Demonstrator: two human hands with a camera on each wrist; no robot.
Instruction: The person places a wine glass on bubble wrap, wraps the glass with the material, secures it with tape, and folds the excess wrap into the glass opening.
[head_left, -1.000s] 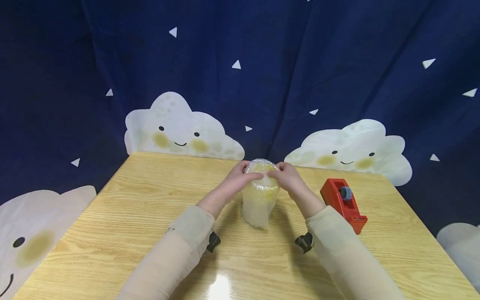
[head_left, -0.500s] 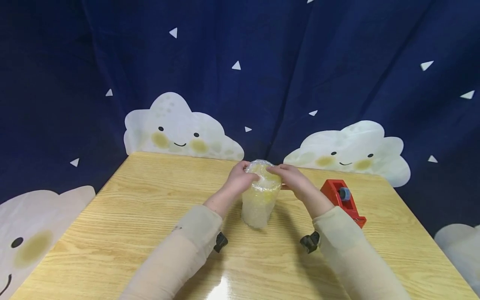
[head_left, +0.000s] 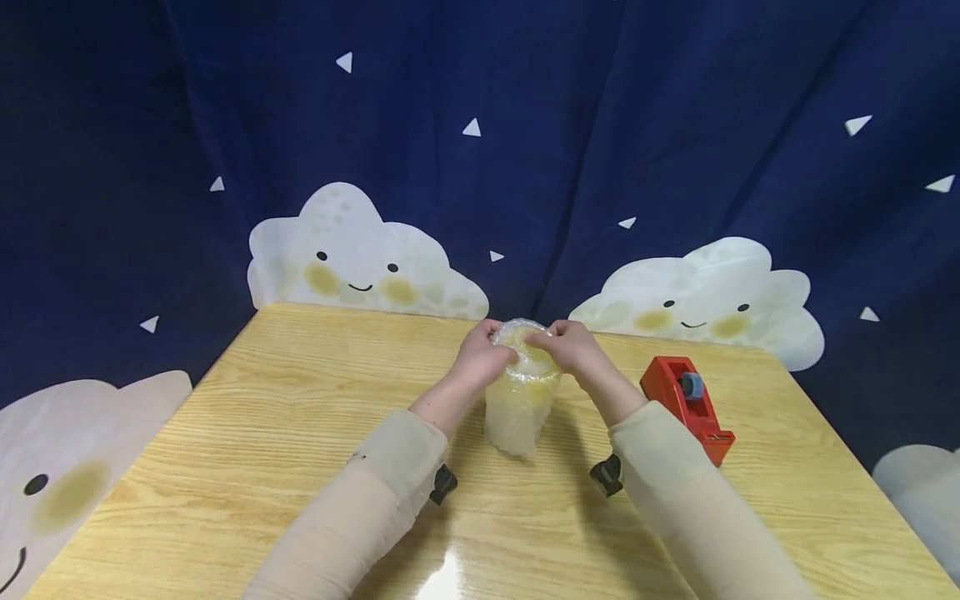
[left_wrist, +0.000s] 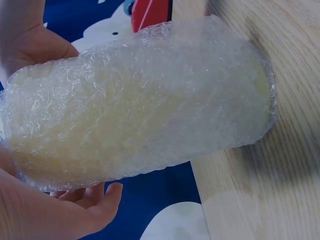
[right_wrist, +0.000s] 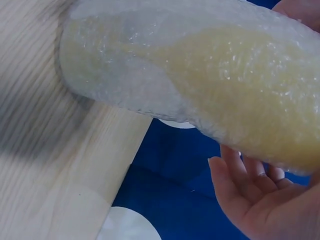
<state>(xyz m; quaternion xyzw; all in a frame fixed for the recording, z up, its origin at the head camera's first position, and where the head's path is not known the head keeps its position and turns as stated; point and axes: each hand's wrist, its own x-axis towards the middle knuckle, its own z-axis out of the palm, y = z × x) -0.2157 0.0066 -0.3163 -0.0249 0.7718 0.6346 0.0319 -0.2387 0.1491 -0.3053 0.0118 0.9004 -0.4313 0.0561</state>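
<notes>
A cylinder wrapped in bubble wrap (head_left: pixel 513 417) stands upright on the wooden table, with yellow showing through the clear layers. At its top left my left hand (head_left: pixel 478 357) grips the wrapped rim, thumb over the top. Opposite it, my right hand (head_left: pixel 576 348) holds the right side of the rim, its thumb laid across the top end. From the left wrist, the bubble wrap (left_wrist: pixel 150 105) fills the view and the left fingers (left_wrist: pixel 107 200) curl behind it. In the right wrist view the right fingers (right_wrist: pixel 232 180) reach round the far side of the wrapping.
A red tape dispenser (head_left: pixel 684 408) with a blue core stands right of the cylinder, beyond the right forearm. The wooden table (head_left: pixel 322 375) ends at a dark blue curtain (head_left: pixel 420 125) printed with smiling clouds. A dark wrist camera shows under each sleeve.
My left thumb has drawn back from the middle of the top toward the rim. The right hand shifted outward, then came back in against the rim. The cylinder stays in place.
</notes>
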